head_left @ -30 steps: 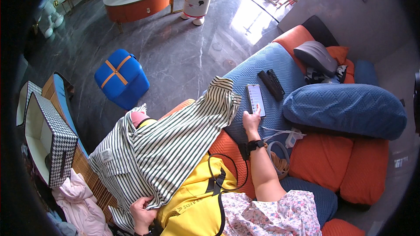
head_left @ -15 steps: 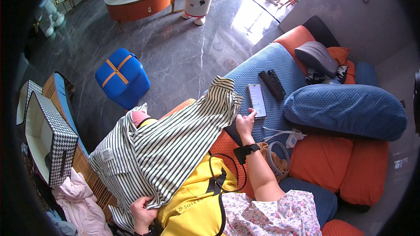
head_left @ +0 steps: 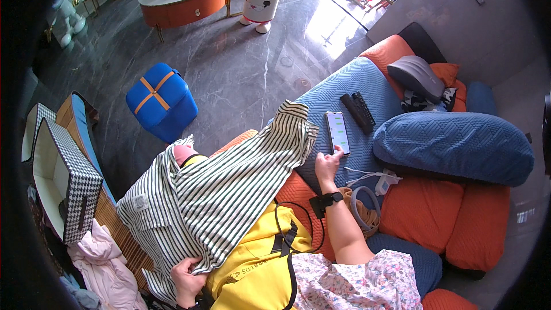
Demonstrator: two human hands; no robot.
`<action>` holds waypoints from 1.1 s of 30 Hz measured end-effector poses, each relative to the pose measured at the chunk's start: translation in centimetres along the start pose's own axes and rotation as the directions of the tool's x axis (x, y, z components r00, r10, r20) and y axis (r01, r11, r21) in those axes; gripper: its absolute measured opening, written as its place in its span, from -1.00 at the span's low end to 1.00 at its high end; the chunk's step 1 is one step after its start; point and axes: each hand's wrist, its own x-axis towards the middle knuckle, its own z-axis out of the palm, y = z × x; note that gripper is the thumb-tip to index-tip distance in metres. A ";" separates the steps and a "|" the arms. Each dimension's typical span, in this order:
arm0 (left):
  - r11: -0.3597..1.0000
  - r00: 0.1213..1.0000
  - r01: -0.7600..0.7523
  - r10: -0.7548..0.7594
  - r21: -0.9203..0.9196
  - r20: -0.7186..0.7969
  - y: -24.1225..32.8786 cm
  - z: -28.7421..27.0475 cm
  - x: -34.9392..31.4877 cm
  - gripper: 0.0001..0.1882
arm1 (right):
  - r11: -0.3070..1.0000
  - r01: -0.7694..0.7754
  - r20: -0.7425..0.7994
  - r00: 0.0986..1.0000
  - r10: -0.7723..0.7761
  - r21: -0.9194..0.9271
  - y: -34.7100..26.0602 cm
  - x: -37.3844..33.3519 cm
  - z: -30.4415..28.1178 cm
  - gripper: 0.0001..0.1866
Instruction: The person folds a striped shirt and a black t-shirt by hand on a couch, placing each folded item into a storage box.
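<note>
A green-and-white striped shirt lies spread over my lap and legs, one sleeve reaching onto the blue sofa seat. My left hand is closed on its lower edge, fingers partly hidden by the cloth. On the blue seat lies a smartphone, its lit screen facing up with green and white chat bubbles. My right hand touches the phone's lower end with an outstretched finger and holds nothing. A black watch-like band sits on that wrist. Under the shirt I wear a yellow apron.
Two dark remotes lie beside the phone. A white charger with cable and a brown bag are near my right forearm. Blue cushion at right; blue stool on the floor; houndstooth box and pink garment at left.
My right hand has shifted slightly right and up, its finger now over the phone's lower screen. The screen content has changed. My left hand and the shirt stay put.
</note>
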 end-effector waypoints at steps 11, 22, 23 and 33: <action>1.000 1.000 -0.021 0.021 -0.001 -0.001 -0.2 0.1 0.0 -0.73 | 0.988 0.035 -0.021 0.999 -0.039 -0.149 1.5 1.8 -1.6 -0.25; 1.000 1.000 -0.003 0.003 0.002 -0.014 0.2 0.0 0.0 -0.75 | 1.000 0.007 0.070 0.998 -0.005 -0.024 -0.4 -0.3 0.4 -0.51; 1.000 1.000 -0.002 0.002 0.002 -0.015 0.2 0.0 0.0 -0.75 | 0.999 -0.004 0.076 0.997 0.006 -0.037 -0.3 -0.4 0.6 -0.51; 0.999 1.000 0.030 -0.030 0.017 0.004 0.4 -0.2 0.0 -0.74 | 0.999 0.024 0.069 0.997 -0.021 -0.041 0.6 -0.1 1.6 -0.57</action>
